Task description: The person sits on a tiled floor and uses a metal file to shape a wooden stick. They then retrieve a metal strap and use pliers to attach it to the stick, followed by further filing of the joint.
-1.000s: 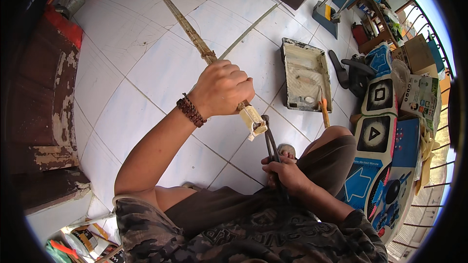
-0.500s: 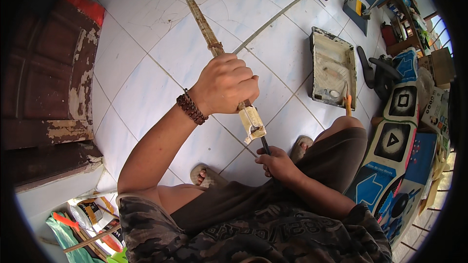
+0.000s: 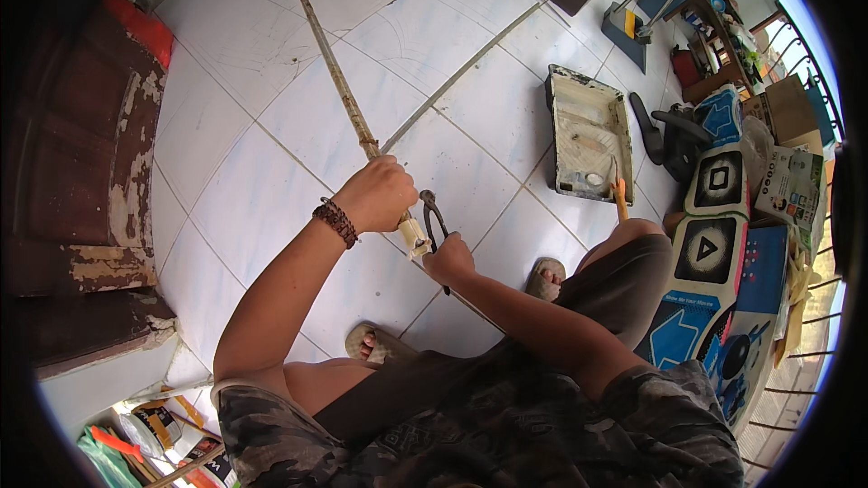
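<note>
My left hand (image 3: 378, 194) is closed round a long, stained pole (image 3: 336, 72) that slants away across the floor to the far left. At the pole's near end, just below that fist, is a cream-coloured, block-like piece (image 3: 414, 237). My right hand (image 3: 449, 259) grips dark metal pincers (image 3: 435, 214). Their rounded head points up beside the cream piece, and a handle end shows below my fist. In this view the pincers' jaws look apart from the pole; whether they touch the cream piece I cannot tell.
A paint-crusted roller tray (image 3: 589, 131) and an orange-handled tool (image 3: 620, 199) lie right of my knee. Black sandals, printed boxes (image 3: 710, 253) and a dustpan (image 3: 624, 34) line the right. A thin strip (image 3: 466, 72) crosses the tiles. A peeling brown door (image 3: 81, 154) stands left.
My right hand has moved up and left, bringing the pincers' head from the pole's end to beside it. My left hand and the pole have shifted left and slightly lower in view.
</note>
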The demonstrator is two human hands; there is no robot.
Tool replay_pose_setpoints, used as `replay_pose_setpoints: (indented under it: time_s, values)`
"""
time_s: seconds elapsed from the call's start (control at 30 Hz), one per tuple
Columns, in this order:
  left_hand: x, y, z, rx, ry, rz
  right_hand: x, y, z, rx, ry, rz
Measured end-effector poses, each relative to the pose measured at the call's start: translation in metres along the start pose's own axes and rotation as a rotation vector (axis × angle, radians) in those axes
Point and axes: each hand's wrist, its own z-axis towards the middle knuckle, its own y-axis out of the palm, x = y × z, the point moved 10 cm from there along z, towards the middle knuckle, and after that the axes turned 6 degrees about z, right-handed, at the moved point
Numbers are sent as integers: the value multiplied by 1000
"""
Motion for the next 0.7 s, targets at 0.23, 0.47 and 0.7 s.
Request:
replay_pose_setpoints:
  time_s: [0.23,0.47,0.7]
  values:
    - [-23,131,-65,-44,-81,-2,25,42,53,239,-187,-115]
    - [-35,172,-66,-62,-68,-21,-56,5,62,-327,-38,-661]
    - [-94,149,-39,-110,-240,-260,-226,-263,107,-49,-418,-1029]
